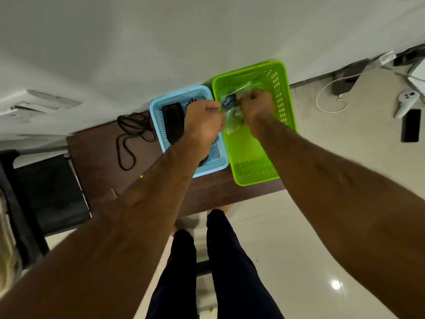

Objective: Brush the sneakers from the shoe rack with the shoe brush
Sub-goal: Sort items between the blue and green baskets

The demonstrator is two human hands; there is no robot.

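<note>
On the dark tabletop a green basket and a blue basket sit side by side, touching. Both hands meet over the green basket's near-left part. The left hand and right hand, fingers curled, pinch a clear plastic bag between them. A small dark item is inside the bag; whether it is the shoe brush cannot be told.

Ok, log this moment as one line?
left hand, right hand: gripping clear bag | at green basket | blue basket alongside | sneakers: unseen
</note>
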